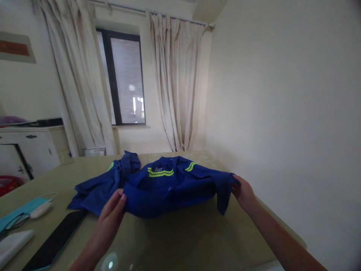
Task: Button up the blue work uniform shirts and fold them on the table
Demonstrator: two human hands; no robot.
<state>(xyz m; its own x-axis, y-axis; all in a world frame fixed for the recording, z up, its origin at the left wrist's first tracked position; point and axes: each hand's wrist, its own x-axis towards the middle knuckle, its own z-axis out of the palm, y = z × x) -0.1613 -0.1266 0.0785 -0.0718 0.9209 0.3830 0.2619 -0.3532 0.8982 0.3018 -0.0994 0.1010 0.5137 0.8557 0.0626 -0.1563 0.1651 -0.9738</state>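
Note:
A dark blue work jacket (pixel 180 187) with yellow-green stripes is spread over the table, its near edge raised off the surface. My left hand (pixel 113 206) pinches the jacket's near left edge between thumb and fingers. At the right, my right hand (pixel 243 191) is closed on the other end of that edge, and a flap of cloth hangs down beside it. Left of the jacket's body lies another bunched part of blue cloth (pixel 97 190) with a similar stripe; whether it is a sleeve or a separate garment I cannot tell.
On the pale table (pixel 197 241) at the left lie a black phone (pixel 56 241), a white flat box (pixel 15 244), a light blue face mask (pixel 22 211) and a white mouse-shaped object (pixel 41 210). A wall (pixel 282 113) borders the table's right side. A white cabinet (pixel 36 146) stands far left.

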